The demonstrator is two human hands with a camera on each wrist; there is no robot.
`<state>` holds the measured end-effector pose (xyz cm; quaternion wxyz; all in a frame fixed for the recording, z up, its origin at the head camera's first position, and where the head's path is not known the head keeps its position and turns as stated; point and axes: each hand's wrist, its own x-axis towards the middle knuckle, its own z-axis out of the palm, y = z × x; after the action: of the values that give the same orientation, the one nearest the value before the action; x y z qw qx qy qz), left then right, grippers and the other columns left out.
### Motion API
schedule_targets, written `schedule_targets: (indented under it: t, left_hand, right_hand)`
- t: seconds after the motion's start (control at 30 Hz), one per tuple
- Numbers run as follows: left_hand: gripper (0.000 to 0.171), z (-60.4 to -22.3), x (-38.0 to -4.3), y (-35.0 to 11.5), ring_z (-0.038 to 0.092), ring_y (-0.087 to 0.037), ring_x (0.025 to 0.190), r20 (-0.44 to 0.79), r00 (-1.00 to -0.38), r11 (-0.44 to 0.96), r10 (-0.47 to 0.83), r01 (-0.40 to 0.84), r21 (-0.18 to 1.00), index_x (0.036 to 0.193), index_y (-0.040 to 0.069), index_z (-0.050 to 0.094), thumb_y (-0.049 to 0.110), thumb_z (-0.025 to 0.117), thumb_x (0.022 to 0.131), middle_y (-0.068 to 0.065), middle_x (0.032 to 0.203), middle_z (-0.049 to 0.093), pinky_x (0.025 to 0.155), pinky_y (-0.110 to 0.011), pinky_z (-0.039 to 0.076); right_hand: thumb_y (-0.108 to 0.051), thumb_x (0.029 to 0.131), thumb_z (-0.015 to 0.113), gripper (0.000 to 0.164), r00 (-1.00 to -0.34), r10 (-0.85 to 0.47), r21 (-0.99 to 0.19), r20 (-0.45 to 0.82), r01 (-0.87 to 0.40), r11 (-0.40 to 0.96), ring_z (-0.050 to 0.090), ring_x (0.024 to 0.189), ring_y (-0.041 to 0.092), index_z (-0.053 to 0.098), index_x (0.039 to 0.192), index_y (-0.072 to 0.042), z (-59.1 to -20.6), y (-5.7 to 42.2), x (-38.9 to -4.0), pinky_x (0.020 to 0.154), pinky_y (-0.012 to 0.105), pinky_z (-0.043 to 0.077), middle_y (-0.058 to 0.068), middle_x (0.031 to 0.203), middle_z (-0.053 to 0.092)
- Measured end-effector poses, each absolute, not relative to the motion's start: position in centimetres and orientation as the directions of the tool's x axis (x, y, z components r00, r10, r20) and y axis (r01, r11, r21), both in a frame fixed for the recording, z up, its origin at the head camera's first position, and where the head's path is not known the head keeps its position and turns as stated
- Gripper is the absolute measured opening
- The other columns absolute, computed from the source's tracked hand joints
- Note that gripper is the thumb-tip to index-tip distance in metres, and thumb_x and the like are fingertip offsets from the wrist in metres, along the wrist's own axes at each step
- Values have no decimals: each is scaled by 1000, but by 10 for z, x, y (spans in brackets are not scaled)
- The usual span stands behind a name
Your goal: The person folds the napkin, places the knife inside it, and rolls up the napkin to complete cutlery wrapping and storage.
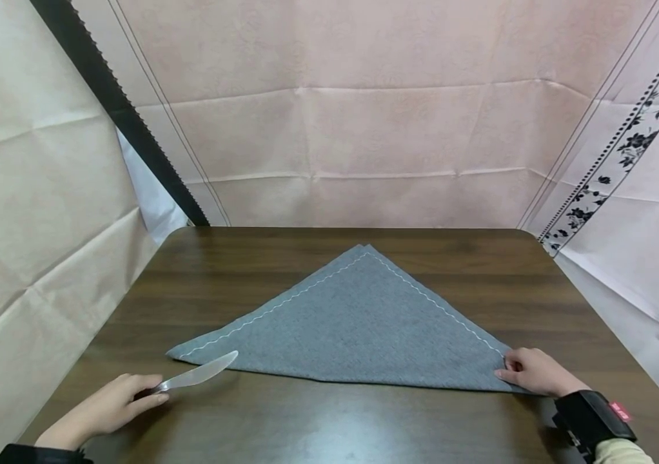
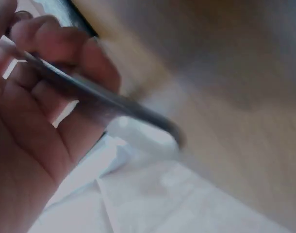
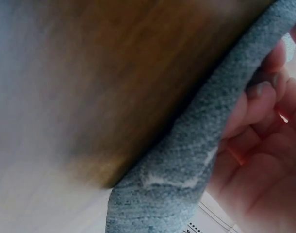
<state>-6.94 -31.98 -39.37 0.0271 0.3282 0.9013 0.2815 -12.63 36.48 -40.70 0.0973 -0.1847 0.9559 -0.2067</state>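
Note:
A blue-grey cloth (image 1: 353,322) with white wavy stitching lies folded into a triangle, its point toward the far edge of the table. My left hand (image 1: 110,406) grips a table knife (image 1: 202,372) by the handle, its rounded blade reaching over the cloth's near left edge. In the left wrist view the fingers of the left hand (image 2: 65,92) curl round the dark, blurred handle (image 2: 104,97). At the cloth's right corner, my right hand (image 1: 538,372) pinches the fabric. The right wrist view shows the fingers curled behind the cloth (image 3: 201,131), partly hidden by it.
The brown wooden table (image 1: 236,258) has rounded far corners. Pale creased sheets (image 1: 364,129) hang behind it and at both sides. A dark strip (image 1: 126,109) runs down the sheet at left. A black band (image 1: 590,422) sits round my right wrist.

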Motion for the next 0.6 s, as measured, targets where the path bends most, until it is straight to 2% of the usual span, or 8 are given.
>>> schedule_targets:
  t: [0.17, 0.3, 0.43, 0.6]
  left_hand:
    - [21, -388, -76, -302, 28, 8, 52, 134, -805, 658, 579, 558, 506, 76, 23, 43, 15, 57, 90, 23, 64, 27, 45, -17, 29]
    - [18, -386, -85, -294, 27, 7, 53, 200, -765, 634, 613, 626, 453, 84, 18, 49, 6, 62, 85, 20, 65, 30, 44, -16, 27]
    - [21, -379, -95, -282, 33, 6, 57, 239, -717, 596, 655, 684, 420, 88, 9, 54, -7, 64, 77, 17, 68, 40, 47, -17, 30]
    - [19, -369, -108, -258, 42, 2, 65, 245, -717, 612, 652, 689, 387, 91, 5, 61, -5, 66, 77, 8, 77, 55, 53, -19, 37]
  right_hand:
    - [-27, 82, 65, 33, -914, -390, -429, -115, -308, 849, 30, 48, 2, 43, 61, -15, -407, 364, -126, 49, 21, 24, -10, 55, 32]
    - [-27, 82, 65, 32, -914, -388, -436, -123, -301, 848, 32, 49, 3, 44, 61, -15, -406, 362, -125, 49, 22, 25, -10, 56, 33]
    - [-27, 82, 65, 32, -914, -385, -438, -129, -296, 849, 32, 49, 3, 44, 61, -15, -405, 362, -125, 49, 22, 25, -10, 56, 33]
    - [-26, 83, 65, 33, -915, -383, -433, -126, -297, 851, 32, 49, 3, 43, 60, -14, -404, 362, -125, 49, 22, 24, -10, 55, 32]
